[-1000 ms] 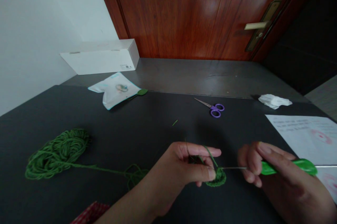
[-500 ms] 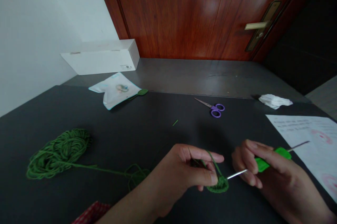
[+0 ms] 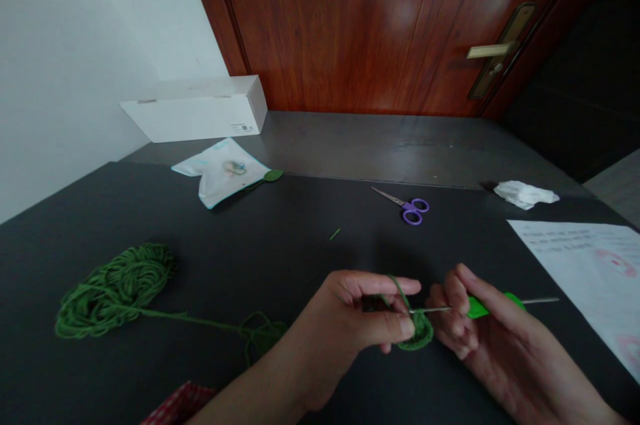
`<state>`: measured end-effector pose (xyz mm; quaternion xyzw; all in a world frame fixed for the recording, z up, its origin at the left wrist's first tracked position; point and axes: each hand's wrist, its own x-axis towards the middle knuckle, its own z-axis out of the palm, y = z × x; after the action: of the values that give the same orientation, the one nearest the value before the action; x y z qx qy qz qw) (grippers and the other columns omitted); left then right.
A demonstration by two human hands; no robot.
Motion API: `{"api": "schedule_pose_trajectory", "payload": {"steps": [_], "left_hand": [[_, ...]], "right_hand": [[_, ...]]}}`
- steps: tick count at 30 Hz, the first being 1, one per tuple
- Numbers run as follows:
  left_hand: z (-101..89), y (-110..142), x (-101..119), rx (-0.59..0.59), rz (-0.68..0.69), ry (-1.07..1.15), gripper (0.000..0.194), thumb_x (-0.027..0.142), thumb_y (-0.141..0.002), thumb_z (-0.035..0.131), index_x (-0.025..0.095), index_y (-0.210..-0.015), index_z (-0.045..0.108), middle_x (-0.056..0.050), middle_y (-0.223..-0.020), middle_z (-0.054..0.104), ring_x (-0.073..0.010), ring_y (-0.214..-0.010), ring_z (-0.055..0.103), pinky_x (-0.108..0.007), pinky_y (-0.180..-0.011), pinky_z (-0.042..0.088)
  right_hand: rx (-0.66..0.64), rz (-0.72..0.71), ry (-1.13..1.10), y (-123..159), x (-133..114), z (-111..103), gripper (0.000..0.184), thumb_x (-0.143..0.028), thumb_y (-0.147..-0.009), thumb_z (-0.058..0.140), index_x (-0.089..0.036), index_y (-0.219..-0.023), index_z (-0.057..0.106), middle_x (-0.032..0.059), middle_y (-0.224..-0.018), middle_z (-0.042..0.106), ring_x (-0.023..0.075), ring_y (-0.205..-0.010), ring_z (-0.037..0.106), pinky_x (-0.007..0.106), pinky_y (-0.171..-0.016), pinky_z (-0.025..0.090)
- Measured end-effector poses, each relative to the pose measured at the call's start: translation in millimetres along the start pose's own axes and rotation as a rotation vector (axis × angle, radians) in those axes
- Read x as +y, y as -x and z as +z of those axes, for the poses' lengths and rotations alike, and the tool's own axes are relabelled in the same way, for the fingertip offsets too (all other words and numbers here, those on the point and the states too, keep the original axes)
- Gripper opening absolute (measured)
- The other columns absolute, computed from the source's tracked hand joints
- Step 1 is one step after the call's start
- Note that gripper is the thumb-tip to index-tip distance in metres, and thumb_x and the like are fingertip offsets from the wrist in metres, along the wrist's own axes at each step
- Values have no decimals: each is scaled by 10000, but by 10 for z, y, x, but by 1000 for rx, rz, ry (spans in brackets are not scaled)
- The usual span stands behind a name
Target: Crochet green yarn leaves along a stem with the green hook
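Between the thumb and fingers of my left hand (image 3: 367, 315) is a small curved green crochet piece (image 3: 421, 333). A strand of green yarn runs up from it over my left index finger, which is stretched out. My right hand (image 3: 480, 325) is closed around the bright green handle of a crochet hook (image 3: 477, 307). The hook's thin metal shaft points left, and its tip reaches the top edge of the piece by my left thumb. On the left lies a loose skein of green yarn (image 3: 117, 288), with a strand trailing toward my left forearm.
Purple-handled scissors (image 3: 413, 210) lie beyond my hands, near a short green yarn scrap (image 3: 335, 234). Farther back are a white pouch (image 3: 227, 172), a green leaf-shaped piece (image 3: 273, 175) and a white box (image 3: 200, 112). At right are crumpled tissue (image 3: 525, 194) and a printed sheet (image 3: 575, 258).
My right hand has moved left, closer to the crochet piece. The hook now lies nearly level, its tip at the piece's top edge instead of its right side.
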<state>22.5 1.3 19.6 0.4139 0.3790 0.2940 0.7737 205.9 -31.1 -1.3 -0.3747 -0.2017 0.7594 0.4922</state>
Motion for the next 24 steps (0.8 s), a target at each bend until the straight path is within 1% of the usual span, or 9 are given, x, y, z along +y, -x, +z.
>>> {"api": "schedule_pose_trajectory", "payload": {"steps": [4, 7, 9, 11, 12, 16, 18, 20, 24], "left_hand": [[-4, -8, -34, 9, 10, 36, 320, 128, -694, 738, 192, -1008, 743, 56, -668, 581, -39, -546, 457, -183, -552, 365], [0, -13, -47, 28, 12, 15, 313, 152, -691, 740, 184, -1002, 740, 49, -680, 588, -49, -552, 460, -196, -552, 367], [20, -10, -52, 53, 17, -41, 191, 165, -705, 720, 158, -893, 748, 34, -697, 592, -64, -569, 467, -209, -553, 372], [59, -4, -60, 86, 21, -110, 40, 163, -714, 690, 133, -722, 716, 11, -749, 604, -76, -581, 477, -224, -546, 376], [85, 0, -66, 106, 28, -143, 57, 152, -715, 676, 129, -665, 688, 7, -756, 604, -79, -579, 476, -230, -547, 378], [171, 2, -100, 186, 81, -134, 57, 135, -730, 642, 154, -766, 682, 37, -677, 566, -87, -580, 454, -243, -576, 386], [170, -3, -107, 183, 99, -64, 24, 162, -735, 655, 156, -738, 677, 36, -673, 554, -91, -604, 450, -243, -589, 387], [133, -8, -98, 116, 86, 5, 74, 169, -713, 689, 146, -648, 662, 22, -696, 562, -91, -626, 450, -231, -579, 376], [14, -2, -29, -87, -47, 95, 61, 113, -647, 722, 137, -702, 713, 18, -685, 572, -78, -615, 457, -201, -525, 337]], "right_hand": [[14, -99, 151, 15, 12, 13, 383, -470, -900, 517, -195, -670, 651, 9, -641, 584, 119, -591, 484, 226, -583, 477], [-28, -288, 380, 51, 30, -30, 404, -462, -944, 419, -228, -706, 647, 9, -672, 600, 137, -626, 526, 238, -608, 495], [-53, -446, 634, 89, 42, -66, 399, -432, -972, 363, -244, -735, 623, 5, -699, 595, 147, -659, 556, 244, -628, 495], [-78, -653, 981, 128, 53, -75, 378, -387, -994, 330, -239, -750, 577, 6, -713, 583, 146, -675, 576, 231, -614, 481], [-91, -790, 1171, 143, 59, -62, 359, -355, -1001, 327, -231, -760, 562, 10, -704, 579, 140, -660, 576, 223, -594, 472], [-41, -1358, 1786, 122, 104, 60, 286, -215, -972, 426, -189, -735, 586, 41, -640, 600, 147, -587, 524, 259, -531, 416], [1, -1476, 1891, 72, 117, 90, 304, -197, -960, 449, -187, -693, 593, 55, -642, 621, 162, -602, 507, 301, -579, 416], [-53, -1517, 1892, 25, 88, 62, 320, -204, -967, 447, -197, -684, 597, 54, -672, 649, 172, -651, 518, 348, -689, 434], [-381, -1574, 1856, 34, -110, -98, 279, -209, -971, 449, -205, -789, 661, 39, -756, 699, 189, -782, 566, 387, -850, 427]]}}
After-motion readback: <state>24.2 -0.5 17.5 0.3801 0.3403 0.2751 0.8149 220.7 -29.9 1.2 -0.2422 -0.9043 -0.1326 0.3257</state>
